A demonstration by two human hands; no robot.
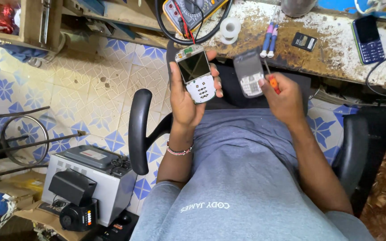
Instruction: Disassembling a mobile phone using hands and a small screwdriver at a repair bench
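Note:
My left hand (pixel 185 96) holds an opened small phone body (pixel 195 73), its dark screen and white keypad facing up, in front of my chest. My right hand (pixel 284 98) grips a grey phone back cover (pixel 249 73) together with a small orange-handled screwdriver (pixel 271 82), just right of the phone body. The two phone parts are apart, a short gap between them. Both hands hover over my lap, at the near edge of the worn workbench (pixel 336 49).
On the workbench lie a yellow multimeter (pixel 193 11) with leads, a roll of white tape (pixel 230 29), two screwdrivers (pixel 269 38), a phone battery (pixel 304 41) and a blue keypad phone (pixel 368 39). Black chair armrests (pixel 138 129) flank me. A grey machine (pixel 90 178) stands on the tiled floor at left.

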